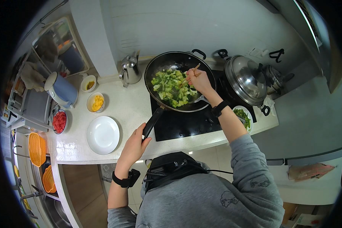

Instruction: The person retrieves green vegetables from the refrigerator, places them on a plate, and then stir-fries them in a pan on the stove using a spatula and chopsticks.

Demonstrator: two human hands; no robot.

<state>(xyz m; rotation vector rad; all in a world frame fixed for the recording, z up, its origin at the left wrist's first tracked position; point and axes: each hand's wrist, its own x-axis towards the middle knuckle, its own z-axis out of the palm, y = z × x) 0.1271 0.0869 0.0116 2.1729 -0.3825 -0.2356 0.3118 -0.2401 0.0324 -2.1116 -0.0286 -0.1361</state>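
My left hand [133,145] is wrapped around the black handle [153,121] of a dark wok [159,63] on the black cooktop [182,125]. Chopped leafy greens [171,87] are heaped in the middle of the wok. Over the wok's right side, my right hand [200,81] grips wooden chopsticks [198,67], their lower ends down at the greens. A metal spatula [200,99] rests inside the wok near its front right rim, its handle partly hidden beneath my right forearm. An empty white plate [103,135] lies on the counter to the left.
Bowls of yellow food [97,103] and red chopped food [59,122] sit left, near a blue pitcher [64,89]. A metal pot [130,69] stands behind. At right are a lidded pan [246,78] and a plate of cut greens [246,116]. The sink [52,211] is lower left.
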